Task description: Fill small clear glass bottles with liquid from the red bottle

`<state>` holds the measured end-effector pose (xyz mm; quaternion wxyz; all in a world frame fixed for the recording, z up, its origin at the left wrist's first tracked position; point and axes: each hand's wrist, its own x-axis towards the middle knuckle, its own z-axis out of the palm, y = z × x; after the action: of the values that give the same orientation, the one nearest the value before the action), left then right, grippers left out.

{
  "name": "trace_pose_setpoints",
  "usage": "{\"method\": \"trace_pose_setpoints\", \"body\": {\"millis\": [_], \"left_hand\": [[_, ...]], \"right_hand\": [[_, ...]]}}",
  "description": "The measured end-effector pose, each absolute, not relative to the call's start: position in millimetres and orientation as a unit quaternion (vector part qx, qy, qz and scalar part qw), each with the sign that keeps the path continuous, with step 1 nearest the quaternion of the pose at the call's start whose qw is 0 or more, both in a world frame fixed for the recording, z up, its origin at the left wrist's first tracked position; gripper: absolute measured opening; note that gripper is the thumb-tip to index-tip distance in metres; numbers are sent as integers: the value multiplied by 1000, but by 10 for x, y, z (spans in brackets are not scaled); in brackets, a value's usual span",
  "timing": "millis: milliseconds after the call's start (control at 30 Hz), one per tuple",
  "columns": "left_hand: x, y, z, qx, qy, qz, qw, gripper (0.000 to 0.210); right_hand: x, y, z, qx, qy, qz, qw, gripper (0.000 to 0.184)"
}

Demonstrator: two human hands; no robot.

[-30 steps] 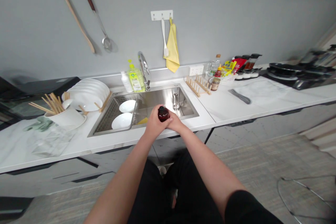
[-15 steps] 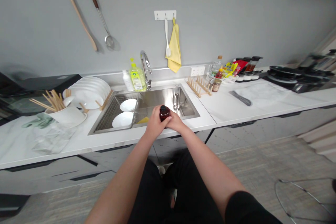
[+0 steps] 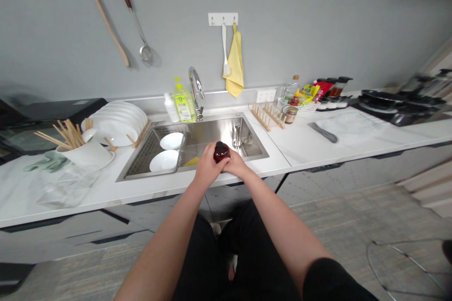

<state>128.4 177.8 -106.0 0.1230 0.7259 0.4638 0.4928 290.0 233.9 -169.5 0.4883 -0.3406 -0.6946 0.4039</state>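
A dark reddish-brown bottle (image 3: 221,152) with a black cap stands upright between my two hands, over the front edge of the sink (image 3: 212,138). My left hand (image 3: 207,164) is wrapped round its left side. From the right, my right hand (image 3: 235,163) closes round the same bottle, the fingers of both hands meeting in front. The bottle's lower part is hidden by the hands. Behind it rises the chrome faucet (image 3: 195,91). Two white bowls (image 3: 164,161) sit in the wire drainer (image 3: 137,155) in the sink's left part, near a yellow cloth (image 3: 191,162).
Left of the sink stand racked white plates (image 3: 122,127) and a white pot (image 3: 83,153) of chopsticks. A green soap bottle (image 3: 184,105) and a white bottle (image 3: 171,108) stand behind it. To the right are a wooden rack (image 3: 267,116), a jar (image 3: 291,115) and grey tongs (image 3: 323,132).
The view has shifted very slightly. Both hands stay round the bottle in nearly the same place.
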Motion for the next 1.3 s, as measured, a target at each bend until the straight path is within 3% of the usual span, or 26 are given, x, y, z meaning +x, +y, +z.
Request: {"method": "trace_pose_setpoints", "body": {"millis": [300,1300], "left_hand": [[1274,1779,-1105,724,459,499,127,72],[1294,1665,-1156,722,457,510,101,64]], "right_hand": [[2925,2290,-1633,-323,-679,446,486,79],[2913,2196,-1554,-337,-686,432,478,71]]}}
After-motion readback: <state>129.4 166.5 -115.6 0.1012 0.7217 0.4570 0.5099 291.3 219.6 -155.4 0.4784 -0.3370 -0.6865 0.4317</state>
